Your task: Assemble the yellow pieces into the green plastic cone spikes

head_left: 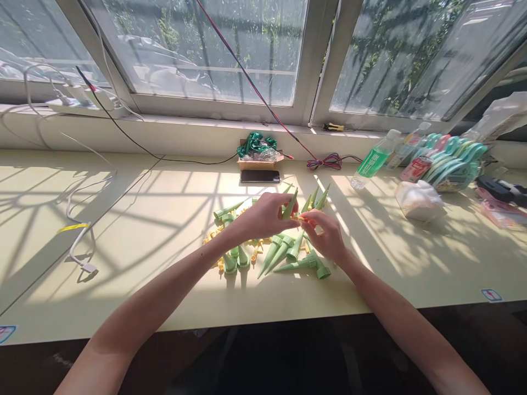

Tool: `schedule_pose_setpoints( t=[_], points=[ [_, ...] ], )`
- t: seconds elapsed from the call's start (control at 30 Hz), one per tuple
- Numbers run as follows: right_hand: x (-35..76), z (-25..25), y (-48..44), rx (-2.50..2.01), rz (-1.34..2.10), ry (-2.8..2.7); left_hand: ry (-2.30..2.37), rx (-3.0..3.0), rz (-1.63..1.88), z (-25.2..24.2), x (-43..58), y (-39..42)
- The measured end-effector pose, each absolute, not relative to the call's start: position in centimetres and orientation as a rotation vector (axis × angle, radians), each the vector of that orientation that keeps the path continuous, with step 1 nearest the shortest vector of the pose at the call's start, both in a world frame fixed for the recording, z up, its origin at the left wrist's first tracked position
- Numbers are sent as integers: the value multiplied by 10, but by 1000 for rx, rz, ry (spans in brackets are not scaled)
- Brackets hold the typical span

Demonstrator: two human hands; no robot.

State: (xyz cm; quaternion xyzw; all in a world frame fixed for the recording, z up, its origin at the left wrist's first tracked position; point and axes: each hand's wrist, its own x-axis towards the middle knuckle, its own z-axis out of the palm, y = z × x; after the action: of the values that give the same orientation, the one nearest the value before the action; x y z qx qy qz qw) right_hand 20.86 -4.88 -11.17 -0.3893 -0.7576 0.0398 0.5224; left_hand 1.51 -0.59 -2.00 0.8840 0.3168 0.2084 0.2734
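Fingers of your left hand (267, 214) grip 1 green spike (290, 204), your right hand (329, 233) pinches 1 yellow piece (301, 218), with loose yellow pieces (254, 257) left at 8 o'clock.

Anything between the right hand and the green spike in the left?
Only the small yellow piece at the fingertips of the right hand; nothing else visible stands between that hand and the green spike in the left hand.

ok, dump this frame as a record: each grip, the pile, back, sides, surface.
left grip: holding a green spike
right grip: pinching a yellow part by the spike's base
pile: loose spikes, yellow bits
back: phone, box
right side: bottle, can
left side: white cable
surface: table
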Motion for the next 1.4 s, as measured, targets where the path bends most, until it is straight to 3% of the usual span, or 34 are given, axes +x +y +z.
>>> schedule_pose_setpoints(
  t=[1.4],
  points=[
    [208,-117,-49,-904,60,-1882,869,2513,654,-19,20,-16]
  ],
)
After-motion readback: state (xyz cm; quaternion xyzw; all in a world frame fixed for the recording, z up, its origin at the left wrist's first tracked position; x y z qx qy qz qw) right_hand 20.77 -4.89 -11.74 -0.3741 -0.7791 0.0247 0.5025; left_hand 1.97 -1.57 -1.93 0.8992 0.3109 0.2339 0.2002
